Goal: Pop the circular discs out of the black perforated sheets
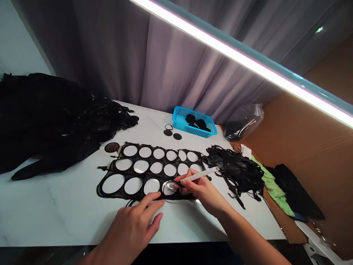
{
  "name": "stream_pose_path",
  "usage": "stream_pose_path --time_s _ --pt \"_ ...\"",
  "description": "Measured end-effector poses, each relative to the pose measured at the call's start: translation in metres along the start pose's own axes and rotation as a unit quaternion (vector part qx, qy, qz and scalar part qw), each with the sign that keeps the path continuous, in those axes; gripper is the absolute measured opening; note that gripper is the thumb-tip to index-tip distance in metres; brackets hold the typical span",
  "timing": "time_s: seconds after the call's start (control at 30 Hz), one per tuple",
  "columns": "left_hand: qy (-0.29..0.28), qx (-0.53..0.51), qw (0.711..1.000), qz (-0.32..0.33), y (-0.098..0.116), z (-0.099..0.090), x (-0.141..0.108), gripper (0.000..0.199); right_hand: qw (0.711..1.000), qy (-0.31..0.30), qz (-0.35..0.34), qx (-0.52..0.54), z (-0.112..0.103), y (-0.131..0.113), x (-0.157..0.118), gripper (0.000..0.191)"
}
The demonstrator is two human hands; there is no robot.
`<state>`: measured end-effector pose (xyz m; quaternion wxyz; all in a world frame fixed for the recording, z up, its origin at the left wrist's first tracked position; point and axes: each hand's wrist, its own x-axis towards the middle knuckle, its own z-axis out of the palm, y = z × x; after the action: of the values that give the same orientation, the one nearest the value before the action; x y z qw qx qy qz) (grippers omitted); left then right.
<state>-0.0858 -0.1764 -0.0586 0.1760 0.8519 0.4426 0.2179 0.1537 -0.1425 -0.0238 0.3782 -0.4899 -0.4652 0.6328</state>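
A black sheet (149,157) with rows of large round holes lies flat on the white table. My right hand (199,187) is closed around a slim white pen-like tool (200,174), with its lower end by the front row of holes. What tip it has I cannot make out. A thin black ring or strip (167,183) shows by the right fingertips; whether they grip it is unclear. My left hand (140,217) has its fingers apart, fingertips at the sheet's front edge, and holds nothing.
Black sheet material (49,121) is heaped at the left; tangled black scraps (234,167) lie right. Behind are loose dark discs (177,136) and a blue basket (193,130) with black pieces. A clear bag (244,121), green cloth (275,189) and cardboard wall (311,147) stand right. A lamp (248,59) crosses above.
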Motion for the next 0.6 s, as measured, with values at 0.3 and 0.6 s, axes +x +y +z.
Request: stream_pose_path --time_s 0.3,0.6 --pt "0.027 -0.54 0.829 -0.139 0.004 -0.05 0.04 0.065 0.988 -0.149 -0.034 0.013 0.03 -0.033 -0.024 0.027" --pt "0.04 -0.449 0.873 -0.184 0.002 -0.038 0.039 0.043 0.989 0.011 -0.108 -0.101 0.025 -0.01 0.002 0.02"
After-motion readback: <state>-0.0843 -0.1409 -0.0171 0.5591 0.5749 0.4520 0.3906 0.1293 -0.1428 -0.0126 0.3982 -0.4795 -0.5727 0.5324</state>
